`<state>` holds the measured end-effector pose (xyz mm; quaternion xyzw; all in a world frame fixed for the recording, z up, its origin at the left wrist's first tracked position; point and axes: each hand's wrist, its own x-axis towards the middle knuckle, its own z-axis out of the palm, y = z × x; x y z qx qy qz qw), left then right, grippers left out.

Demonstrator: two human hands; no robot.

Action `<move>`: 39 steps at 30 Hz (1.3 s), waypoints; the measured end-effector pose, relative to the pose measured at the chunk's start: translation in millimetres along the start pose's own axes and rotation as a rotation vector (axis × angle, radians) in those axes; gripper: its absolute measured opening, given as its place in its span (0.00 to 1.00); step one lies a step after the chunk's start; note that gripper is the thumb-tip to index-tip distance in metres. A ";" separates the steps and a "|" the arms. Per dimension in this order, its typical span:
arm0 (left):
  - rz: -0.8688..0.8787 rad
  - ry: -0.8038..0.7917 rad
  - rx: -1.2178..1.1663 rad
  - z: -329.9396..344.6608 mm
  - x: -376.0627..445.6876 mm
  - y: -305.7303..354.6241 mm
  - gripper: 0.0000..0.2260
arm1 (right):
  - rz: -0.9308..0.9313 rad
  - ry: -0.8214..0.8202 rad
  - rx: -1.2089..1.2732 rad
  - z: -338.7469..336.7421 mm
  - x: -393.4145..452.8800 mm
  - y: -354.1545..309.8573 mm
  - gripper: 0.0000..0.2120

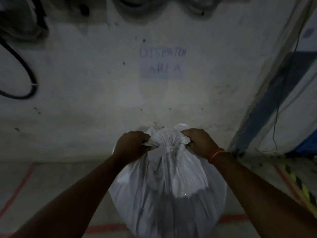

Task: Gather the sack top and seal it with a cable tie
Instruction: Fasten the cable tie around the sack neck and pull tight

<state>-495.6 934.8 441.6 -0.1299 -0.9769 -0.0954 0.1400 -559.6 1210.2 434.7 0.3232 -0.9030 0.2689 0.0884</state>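
Observation:
A full white plastic sack (169,191) stands upright on the floor in front of me. Its top is bunched into a ruffled neck (167,139), pinched in by a white band across it (169,148); I cannot tell whether that band is a cable tie. My left hand (131,146) grips the gathered plastic on the left side of the neck. My right hand (199,142), with an orange band at the wrist, grips the right side. Both fists are closed on the sack top.
A dim white wall rises just behind the sack, bearing a paper sign (162,63) that reads "DISPATCH AREA". Black cable (25,73) loops on the wall at left. A blue post (267,98) and thin wires stand right. Red floor lines (106,228) and yellow-black hazard tape (301,188) mark the floor.

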 end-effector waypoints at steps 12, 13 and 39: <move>-0.238 -0.164 -0.120 302.7 -61.2 -1.6 0.09 | 0.168 -0.270 0.041 256.3 -89.1 188.3 0.20; -0.254 -0.177 -0.122 324.3 -68.0 -5.2 0.08 | 0.186 -0.269 0.043 277.1 -96.7 197.6 0.21; -0.505 -0.540 -0.299 503.4 -139.2 -44.7 0.24 | 0.477 -0.453 -0.125 454.6 -172.1 216.0 0.36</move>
